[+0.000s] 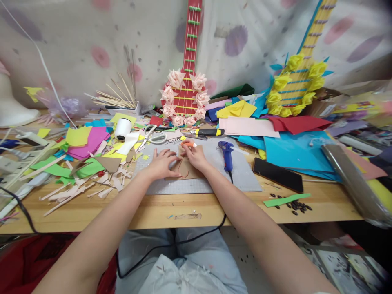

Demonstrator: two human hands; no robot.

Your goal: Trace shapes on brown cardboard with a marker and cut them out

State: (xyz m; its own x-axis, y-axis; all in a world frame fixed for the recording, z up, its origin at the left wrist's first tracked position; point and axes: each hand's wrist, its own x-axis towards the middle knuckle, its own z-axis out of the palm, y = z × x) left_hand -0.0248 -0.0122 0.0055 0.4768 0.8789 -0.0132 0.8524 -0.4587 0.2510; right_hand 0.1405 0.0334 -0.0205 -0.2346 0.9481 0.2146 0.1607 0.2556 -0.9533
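Observation:
My left hand (pixel 163 164) lies spread on the left part of a piece of brown cardboard (pixel 196 173), fingers apart. An orange and white pen (pixel 190 144) is gripped in my right hand (pixel 194 156) over the cardboard's upper part. A thin reddish curved line runs across the cardboard between the two hands. The pen's tip is hidden by my fingers. Under the cardboard is a grey cutting mat (pixel 241 175). To the right on the mat lies a blue hot glue gun (pixel 226 156).
Scissors (pixel 151 136), a utility knife (pixel 210 132) and a white roll (pixel 123 129) lie behind my hands. Paper scraps (pixel 92 167) cover the left side. A phone (pixel 278 174) and blue sheets (pixel 298 153) lie right. Two flower-trimmed craft guitars, one red (pixel 187 96), one yellow (pixel 294 87), lean behind.

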